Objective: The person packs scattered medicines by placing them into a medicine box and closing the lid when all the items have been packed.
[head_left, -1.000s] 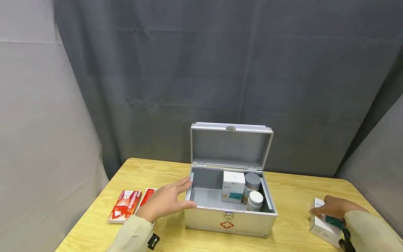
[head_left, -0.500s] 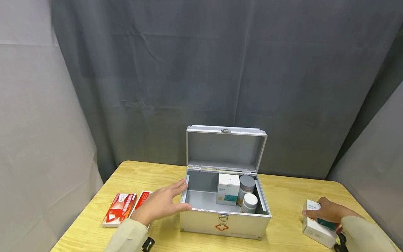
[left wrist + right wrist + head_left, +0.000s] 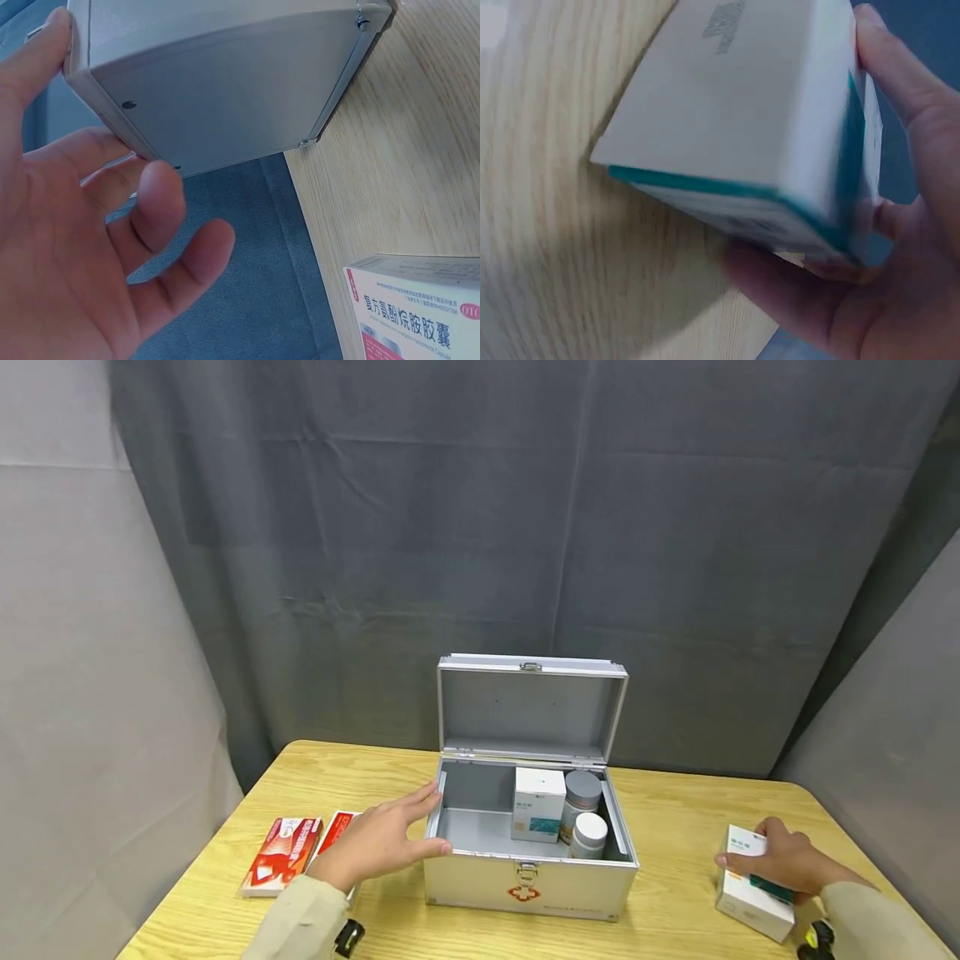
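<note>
A dark grey curtain (image 3: 375,568) hangs behind the back edge of the worktop (image 3: 675,814), with a pale curtain (image 3: 112,610) past the left edge and another pale sheet (image 3: 885,693) past the right.

The metal case (image 3: 487,883) stands about midway between the worktop's left and right edges, its lid (image 3: 532,706) raised on the side toward the back edge.

The left hand (image 3: 375,847) is spread and relaxed at the case's left wall, gripping nothing; its thumb touches the front corner, while its fingertips lie along the left rim.

The right hand (image 3: 783,864) grips the white box (image 3: 750,902), thumb on one side and fingers on another. That box is well apart from the case, near the worktop's right edge; whether its base touches the wood I cannot tell.

A red pack (image 3: 281,856) lies flat near the left edge. A second pack (image 3: 341,828) lies just beside it, partly covered by the left hand.

Inside the case a teal-marked carton (image 3: 536,810) stands upright, just left of a grey-capped bottle (image 3: 582,802). A white-capped bottle (image 3: 588,839) stands in front of that.

The latch (image 3: 527,871) sits on the case's front wall, above a red cross (image 3: 523,893).
</note>
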Tool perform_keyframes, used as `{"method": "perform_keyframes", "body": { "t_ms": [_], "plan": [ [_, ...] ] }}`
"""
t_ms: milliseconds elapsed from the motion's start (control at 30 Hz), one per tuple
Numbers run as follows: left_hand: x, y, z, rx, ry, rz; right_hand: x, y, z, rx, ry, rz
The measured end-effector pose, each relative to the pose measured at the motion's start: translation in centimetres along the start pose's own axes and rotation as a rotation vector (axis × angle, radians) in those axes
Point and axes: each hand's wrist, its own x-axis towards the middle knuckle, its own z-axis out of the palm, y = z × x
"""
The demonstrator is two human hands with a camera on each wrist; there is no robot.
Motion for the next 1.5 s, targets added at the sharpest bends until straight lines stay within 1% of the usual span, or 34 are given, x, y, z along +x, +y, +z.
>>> {"method": "perform_keyframes", "body": {
  "t_ms": [133, 267, 333, 467, 567, 700, 900, 967, 1200, 1367, 1500],
  "plan": [
    [-0.1, 0.0, 0.0, -0.008, -0.002, 0.001, 0.0, 0.1, -0.1, -0.08, 0.086, -0.112],
    [-0.1, 0.0, 0.1, -0.011, -0.012, 0.005, -0.4, 0.6, -0.6, -0.135, 0.133, -0.181],
    [0.0, 0.0, 0.1, -0.012, -0.015, 0.01, -0.9, 0.7, -1.0, -0.148, 0.143, -0.184],
    [0.1, 0.0, 0.2, -0.015, -0.02, 0.01, -2.2, 0.6, -1.4, -0.164, 0.217, -0.209],
    [0.1, -0.2, 0.3, -0.02, -0.025, -0.005, -3.1, 0.2, -1.2, -0.165, 0.293, -0.236],
    [0.0, -0.4, 0.5, -0.022, -0.021, -0.014, -3.9, -0.3, -0.8, -0.165, 0.339, -0.259],
    [0.1, -0.2, 0.4, -0.024, -0.008, -0.001, -4.7, -0.3, -0.8, -0.19, 0.386, -0.264],
    [0.2, -0.2, 0.4, -0.02, -0.01, -0.004, -4.9, -0.3, -0.8, -0.179, 0.397, -0.267],
    [0.3, -0.2, 0.1, -0.015, -0.011, -0.007, -5.4, -0.5, -1.0, -0.146, 0.392, -0.26],
    [0.1, -0.2, 0.0, -0.016, -0.014, -0.015, -5.5, -0.2, -0.9, -0.112, 0.391, -0.277],
    [0.0, -0.2, 0.0, -0.019, -0.01, -0.017, -5.7, 0.1, -0.4, -0.083, 0.42, -0.306]
  ]
}}
